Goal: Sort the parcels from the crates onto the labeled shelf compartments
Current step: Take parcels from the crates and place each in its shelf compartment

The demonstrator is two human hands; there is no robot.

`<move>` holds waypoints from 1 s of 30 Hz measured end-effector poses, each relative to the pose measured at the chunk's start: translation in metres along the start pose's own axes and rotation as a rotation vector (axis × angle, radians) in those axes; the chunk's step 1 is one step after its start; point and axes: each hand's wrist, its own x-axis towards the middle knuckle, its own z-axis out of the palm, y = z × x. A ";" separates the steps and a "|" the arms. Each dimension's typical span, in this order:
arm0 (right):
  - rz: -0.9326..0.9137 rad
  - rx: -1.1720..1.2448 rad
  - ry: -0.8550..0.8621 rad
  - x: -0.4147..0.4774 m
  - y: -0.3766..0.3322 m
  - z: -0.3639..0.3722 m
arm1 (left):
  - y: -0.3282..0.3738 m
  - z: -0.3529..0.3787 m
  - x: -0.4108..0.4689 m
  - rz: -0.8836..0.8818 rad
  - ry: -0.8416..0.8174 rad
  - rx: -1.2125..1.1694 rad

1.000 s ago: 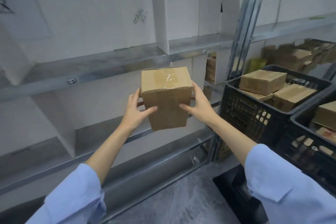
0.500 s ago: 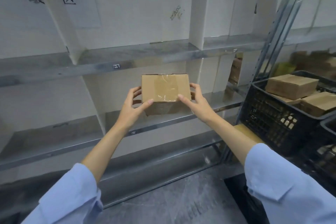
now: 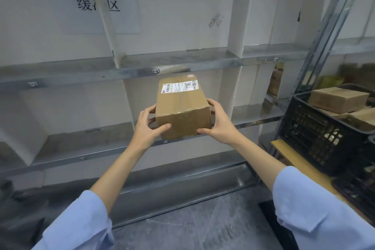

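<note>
The parcel now shows its top face with a white shipping label, which was out of sight earlier. It sits lower, at the front edge of the middle shelf. The left hand and right hand now grip nearer its lower front corners.

Matt cardboard parcel; metal shelf

One taped cardboard parcel is seen between the two hands, one left hand and one right hand. To the right of the right grip, one black crate is fully seen, with at least two cardboard boxes counted inside. Two blue sleeves are seen below.
</note>
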 end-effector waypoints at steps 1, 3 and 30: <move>-0.009 0.006 -0.002 -0.002 -0.003 0.001 | 0.000 -0.003 -0.004 0.007 0.005 -0.012; -0.024 0.015 -0.006 -0.007 -0.008 0.004 | 0.000 -0.008 -0.014 0.013 0.005 -0.042; -0.202 0.237 -0.225 0.011 -0.087 0.065 | 0.011 -0.099 -0.059 0.027 0.217 0.083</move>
